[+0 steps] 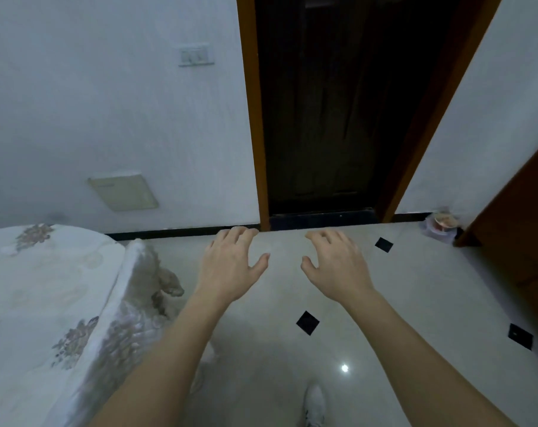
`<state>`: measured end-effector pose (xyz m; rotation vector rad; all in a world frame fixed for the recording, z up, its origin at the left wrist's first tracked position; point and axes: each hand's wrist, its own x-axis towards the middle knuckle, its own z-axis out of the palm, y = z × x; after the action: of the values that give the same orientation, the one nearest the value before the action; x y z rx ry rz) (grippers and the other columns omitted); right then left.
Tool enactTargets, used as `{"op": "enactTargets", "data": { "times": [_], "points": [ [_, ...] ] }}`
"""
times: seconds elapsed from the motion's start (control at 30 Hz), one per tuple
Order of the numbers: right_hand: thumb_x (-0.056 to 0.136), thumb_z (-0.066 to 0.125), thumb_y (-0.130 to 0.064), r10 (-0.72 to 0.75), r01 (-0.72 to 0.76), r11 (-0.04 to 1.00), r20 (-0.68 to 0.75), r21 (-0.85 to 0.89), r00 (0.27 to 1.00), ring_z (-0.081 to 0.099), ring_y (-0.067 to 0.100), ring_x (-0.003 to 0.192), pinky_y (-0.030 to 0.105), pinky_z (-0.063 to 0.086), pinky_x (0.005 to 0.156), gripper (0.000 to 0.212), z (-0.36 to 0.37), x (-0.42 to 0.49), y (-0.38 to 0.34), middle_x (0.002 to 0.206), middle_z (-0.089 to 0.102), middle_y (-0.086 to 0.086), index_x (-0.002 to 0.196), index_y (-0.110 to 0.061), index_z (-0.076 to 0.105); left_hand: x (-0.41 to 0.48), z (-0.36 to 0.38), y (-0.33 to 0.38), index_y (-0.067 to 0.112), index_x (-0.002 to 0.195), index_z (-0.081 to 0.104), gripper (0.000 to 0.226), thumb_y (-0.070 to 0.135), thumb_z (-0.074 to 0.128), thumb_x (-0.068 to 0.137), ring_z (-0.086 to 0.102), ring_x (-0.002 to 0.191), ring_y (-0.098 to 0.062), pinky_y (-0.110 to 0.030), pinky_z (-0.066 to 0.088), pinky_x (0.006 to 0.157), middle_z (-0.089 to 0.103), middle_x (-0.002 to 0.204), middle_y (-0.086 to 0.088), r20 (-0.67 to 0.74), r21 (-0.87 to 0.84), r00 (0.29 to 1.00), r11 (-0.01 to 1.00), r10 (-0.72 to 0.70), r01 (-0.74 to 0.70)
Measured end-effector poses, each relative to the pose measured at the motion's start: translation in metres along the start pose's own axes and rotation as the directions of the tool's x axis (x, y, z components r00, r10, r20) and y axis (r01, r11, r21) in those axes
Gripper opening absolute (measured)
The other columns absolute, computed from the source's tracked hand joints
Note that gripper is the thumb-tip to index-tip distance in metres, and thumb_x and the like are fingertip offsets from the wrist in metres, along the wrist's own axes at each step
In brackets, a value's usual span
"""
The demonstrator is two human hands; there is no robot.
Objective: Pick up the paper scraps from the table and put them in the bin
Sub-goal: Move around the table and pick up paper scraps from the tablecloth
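Both bare hands are held out in front of the person, palms down above the pale glossy tiled floor (415,303) with its small black diamond insets. The left hand (230,266) and the right hand (338,266) are empty, their fingers (240,234) spread apart and lightly curled, gripping nothing. No paper scraps, desk or bin appear anywhere in view, so where they are cannot be told. Ahead stands a dark wooden door (338,103) in an orange-brown frame; a bed with a white floral quilt (46,303) lies to the left. Judging by this, the task looks unstarted: everything is left to do.
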<state>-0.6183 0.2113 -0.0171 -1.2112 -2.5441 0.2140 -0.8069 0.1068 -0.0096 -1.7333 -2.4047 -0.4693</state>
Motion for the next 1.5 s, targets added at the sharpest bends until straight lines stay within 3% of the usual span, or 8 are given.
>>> {"op": "enactTargets", "data": {
  "times": [0.27, 0.6, 1.2, 1.5],
  "points": [
    [0.089, 0.054, -0.039, -0.16, 0.159, 0.986, 0.031, 0.05, 0.987, 0.045, 0.019, 0.121, 0.04, 0.041, 0.099, 0.045, 0.014, 0.14, 0.037, 0.126, 0.056, -0.002, 0.132, -0.023, 0.052, 0.109, 0.013, -0.005, 0.023, 0.128, 0.056, 0.053, 0.056, 0.049, 0.088, 0.053, 0.116, -0.021, -0.041, 0.047, 0.092, 0.061, 0.126, 0.001, -0.067, 0.088, 0.99, 0.988, -0.122, 0.128],
    [0.089, 0.053, -0.039, -0.34, 0.33, 0.938, 0.094, 0.107, 0.936, 0.046, 0.017, 0.119, 0.039, 0.042, 0.098, 0.042, 0.061, 0.25, 0.007, 0.123, 0.057, -0.003, 0.129, -0.024, 0.053, 0.157, 0.028, -0.069, 0.019, 0.123, 0.061, 0.05, 0.05, 0.059, 0.084, 0.057, 0.108, -0.024, -0.038, 0.047, 0.085, 0.064, 0.118, 0.0, -0.104, 0.134, 0.942, 0.934, -0.32, 0.332],
    [0.089, 0.053, -0.038, -0.545, 0.523, 0.836, 0.133, 0.167, 0.828, 0.047, 0.02, 0.119, 0.038, 0.041, 0.096, 0.045, 0.176, 0.497, -0.171, 0.126, 0.057, 0.001, 0.131, -0.021, 0.053, 0.293, 0.035, -0.315, 0.024, 0.129, 0.054, 0.054, 0.057, 0.046, 0.087, 0.051, 0.119, -0.021, -0.038, 0.044, 0.094, 0.059, 0.13, 0.003, -0.147, 0.148, 0.832, 0.82, -0.535, 0.554],
    [0.084, 0.06, -0.033, -0.64, 0.602, 0.762, 0.132, 0.238, 0.757, 0.053, 0.024, 0.112, 0.038, 0.045, 0.086, 0.042, 0.22, 0.573, -0.259, 0.117, 0.062, 0.003, 0.123, -0.017, 0.06, 0.321, 0.03, -0.408, 0.026, 0.131, 0.052, 0.056, 0.059, 0.043, 0.088, 0.05, 0.121, -0.02, -0.038, 0.043, 0.095, 0.059, 0.129, 0.004, -0.162, 0.163, 0.76, 0.743, -0.629, 0.649]
  ]
}}
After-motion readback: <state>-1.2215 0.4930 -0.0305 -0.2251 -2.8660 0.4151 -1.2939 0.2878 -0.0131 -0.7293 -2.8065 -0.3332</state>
